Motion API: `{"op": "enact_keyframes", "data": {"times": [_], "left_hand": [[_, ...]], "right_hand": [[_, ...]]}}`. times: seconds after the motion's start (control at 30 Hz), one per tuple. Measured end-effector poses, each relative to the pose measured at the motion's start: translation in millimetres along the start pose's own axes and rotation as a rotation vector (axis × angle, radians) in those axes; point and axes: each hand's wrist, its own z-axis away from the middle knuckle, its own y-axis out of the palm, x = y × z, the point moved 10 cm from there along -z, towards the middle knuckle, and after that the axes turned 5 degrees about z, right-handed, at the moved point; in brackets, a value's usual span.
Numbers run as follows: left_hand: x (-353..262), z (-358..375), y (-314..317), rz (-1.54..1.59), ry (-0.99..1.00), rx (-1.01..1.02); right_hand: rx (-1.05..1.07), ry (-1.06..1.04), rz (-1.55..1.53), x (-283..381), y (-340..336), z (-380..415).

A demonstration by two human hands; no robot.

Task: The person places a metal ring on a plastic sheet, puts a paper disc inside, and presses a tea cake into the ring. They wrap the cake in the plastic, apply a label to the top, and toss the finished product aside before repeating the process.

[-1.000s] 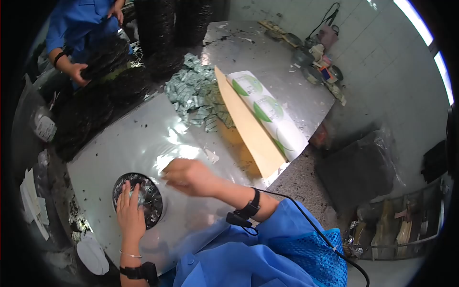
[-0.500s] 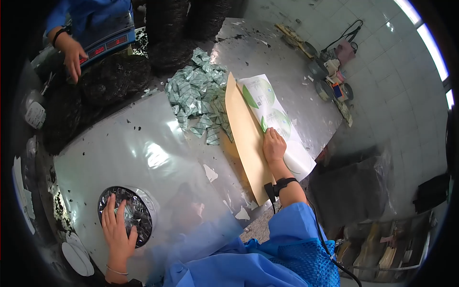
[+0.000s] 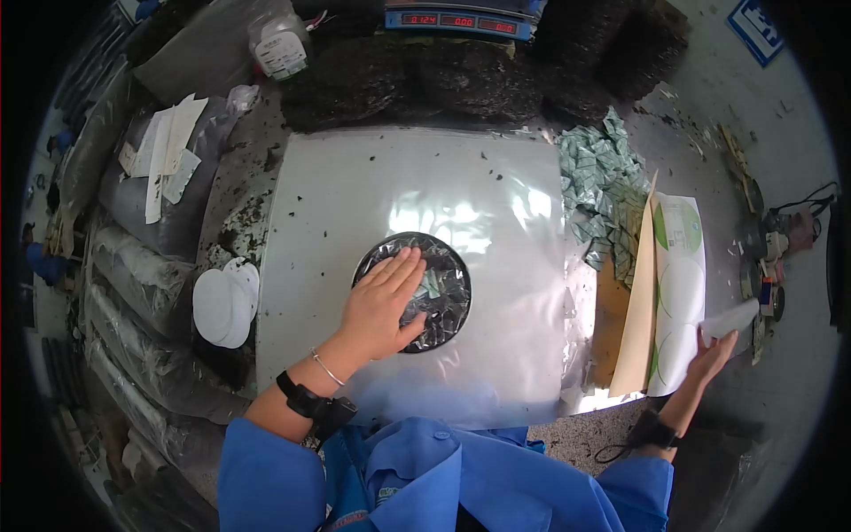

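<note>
My left hand (image 3: 383, 306) lies flat with its fingers out over a round container (image 3: 464, 306) of dark, shiny wrapped material, where a small green packet (image 3: 428, 285) shows beside the fingers. The container stands on a clear plastic sheet (image 3: 319, 222). At the right, my right hand (image 3: 709, 355) is closed on a white sheet (image 3: 731, 321), just beyond the right edge of a stack of white and green printed sheets (image 3: 681, 293). A tan sheet (image 3: 636, 328) stands along the left side of that stack.
Green packets (image 3: 596, 177) lie in a heap at the right. A blue scale (image 3: 458, 21) with red digits is at the far edge, beside dark bundles. White oval discs (image 3: 217, 306), a plastic jug (image 3: 280, 49) and bagged dark goods (image 3: 142, 275) are on the left.
The view has turned left. My right hand has left the top of the printed stack and now holds a white sheet to its right. The other person's hand at the scale is out of view.
</note>
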Motion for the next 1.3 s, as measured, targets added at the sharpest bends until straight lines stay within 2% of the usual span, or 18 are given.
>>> {"op": "enact_keyframes", "data": {"times": [0.07,0.1,0.17,0.2,0.3,0.4,0.43,0.5,0.57,0.73,0.8,0.83,0.9,0.97,1.03,1.1,1.2,1.3], "left_hand": [[0.0,1.0,2.2,0.006,0.012,0.013],[0.3,0.7,4.1,-0.008,0.019,0.034],[-0.1,1.2,6.7,-0.048,0.037,0.039],[1.9,4.6,9.8,-0.042,0.059,0.012],[15.3,9.0,32.9,0.293,-0.026,0.152],[29.6,13.8,53.2,1.213,-0.349,0.135],[30.1,14.2,56.3,1.231,-0.354,0.138],[26.1,6.5,50.8,0.549,-0.149,0.201],[11.5,-8.5,14.2,0.177,-0.086,0.122],[10.1,46.1,8.4,0.366,-0.083,0.305],[-31.5,78.1,-35.3,-0.126,0.199,0.312],[-25.3,80.7,-39.8,-0.137,0.198,0.317],[26.5,76.4,-82.6,0.620,-0.194,-0.095],[58.4,39.9,-68.9,0.491,-0.248,-0.510],[106.7,7.4,25.8,1.223,-0.365,-0.244],[97.2,-12.5,48.6,1.363,-0.221,-0.215],[33.4,-31.9,24.6,1.286,-0.217,0.025],[-136.7,-17.4,-17.5,0.821,0.361,0.124]], "right_hand": [[0.422,-0.062,-0.079,26.6,133.7,137.2],[0.668,-0.177,0.301,10.8,172.0,207.5],[1.164,-0.764,0.439,97.2,278.0,361.4],[1.232,-0.842,0.452,95.4,295.2,401.9],[1.313,-0.906,0.583,82.8,318.5,446.2],[1.411,-0.956,0.851,77.8,325.8,449.9],[1.422,-0.950,0.868,89.1,326.1,444.6],[1.589,-1.019,0.915,101.7,338.1,445.3],[1.543,-0.834,0.465,119.6,376.1,447.8],[1.635,-0.999,0.530,60.1,395.5,477.6],[1.644,-0.975,0.508,64.0,393.4,479.6],[1.625,-0.968,0.490,68.1,396.3,479.3],[1.614,-0.978,0.489,69.4,395.2,488.1],[1.493,-1.104,0.570,82.8,392.1,492.9],[1.574,-1.229,0.767,73.7,364.2,506.3],[1.770,-1.198,0.516,68.3,325.8,511.1],[1.738,-0.925,0.571,57.7,309.1,500.1],[1.629,-0.919,0.361,56.7,316.0,483.0]]}}
